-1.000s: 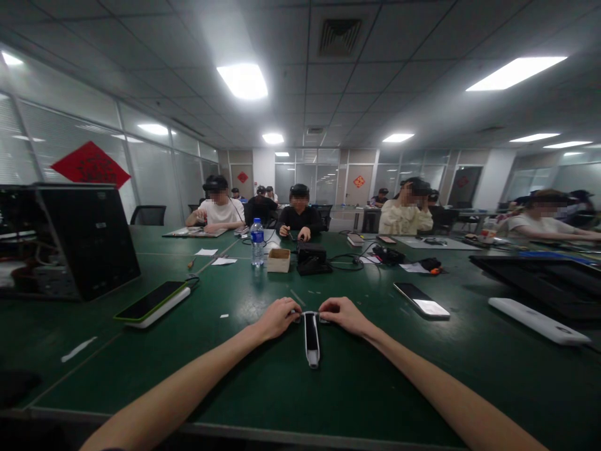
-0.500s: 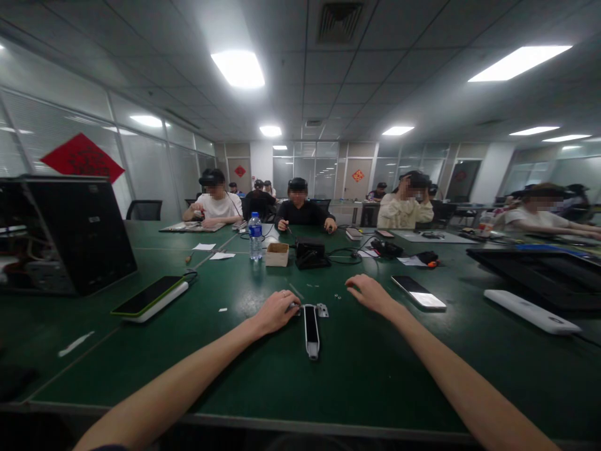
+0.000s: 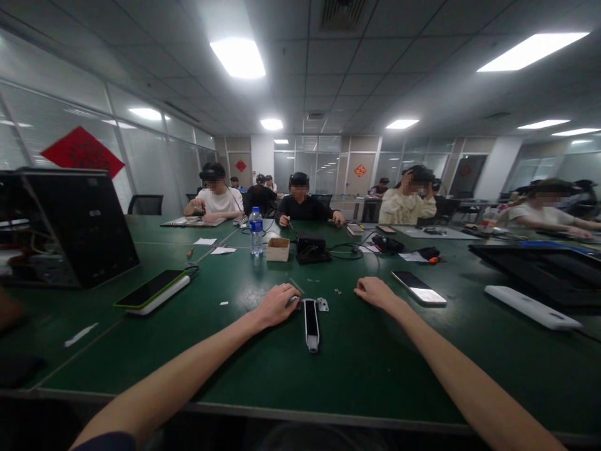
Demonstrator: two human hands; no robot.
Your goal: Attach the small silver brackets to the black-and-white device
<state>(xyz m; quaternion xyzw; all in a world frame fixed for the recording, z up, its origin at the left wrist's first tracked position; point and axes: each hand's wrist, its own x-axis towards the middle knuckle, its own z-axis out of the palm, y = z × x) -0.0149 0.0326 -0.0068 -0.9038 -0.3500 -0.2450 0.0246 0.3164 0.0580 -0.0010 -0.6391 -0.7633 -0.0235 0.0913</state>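
- Left hand [image 3: 278, 304] kinda curled at the gadget's top-left, can't tell if gripping
- Right hand [image 3: 374, 292] loosely bent near the phone [image 3: 419, 289], grip unclear
- Gadget [image 3: 312, 326] mid-table, green tabletop [image 3: 357, 376] running to the near edge

White-rimmed dark device [image 3: 312, 322], flat on table [image 3: 211, 369]

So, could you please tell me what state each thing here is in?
White part: lying flat
Left hand: at the white part's left end, grip unclear
Right hand: apart from it, grip unclear
Bottle: upright, capped
Box: open
Green phone: face up, dark
White phone: face up
PC case: open-sided
Lights: on
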